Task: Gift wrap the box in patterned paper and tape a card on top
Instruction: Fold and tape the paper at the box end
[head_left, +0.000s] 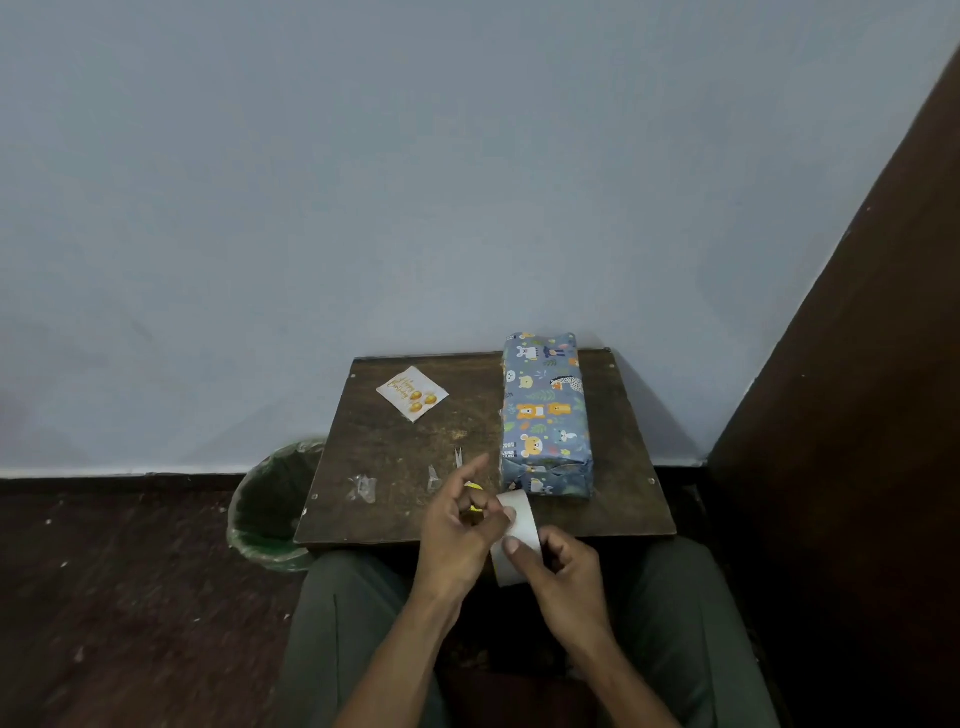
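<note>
The box (545, 410), wrapped in blue paper with animal prints, lies along the right side of a small dark wooden table (405, 447). A white birthday card (413, 393) with gold balloons lies at the table's back left. At the front edge both hands hold a white tape roll (519, 525). My right hand (563, 577) grips the roll from below, thumb on its face. My left hand (460, 530) pinches at the roll's upper edge, its forefinger raised, with something small and yellow (474, 488) behind its fingers.
Several clear tape scraps (363, 488) stick to the table near the front. A bin with a green liner (270, 509) stands on the floor left of the table. A wall rises behind; a dark wooden panel (857, 415) stands to the right. My legs are under the table's front.
</note>
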